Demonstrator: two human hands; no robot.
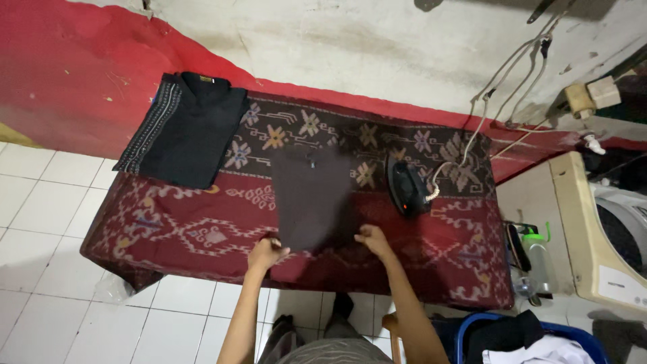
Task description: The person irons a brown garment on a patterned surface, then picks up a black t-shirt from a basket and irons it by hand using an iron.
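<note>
A dark brown garment (311, 195) lies flat in the middle of a table covered with a red and dark patterned cloth (168, 226). My left hand (266, 252) grips the garment's near left corner. My right hand (373, 239) rests with its fingers on the near right edge of the same garment. A black iron (408, 187) stands on the cloth just right of the garment, its cord (472, 128) running up the wall.
A folded black shirt (192, 128) lies at the table's far left. A blue basket (472, 334) holding clothes stands at the lower right by a washing machine (606, 229) and a bottle (539, 259). White floor tiles lie to the left.
</note>
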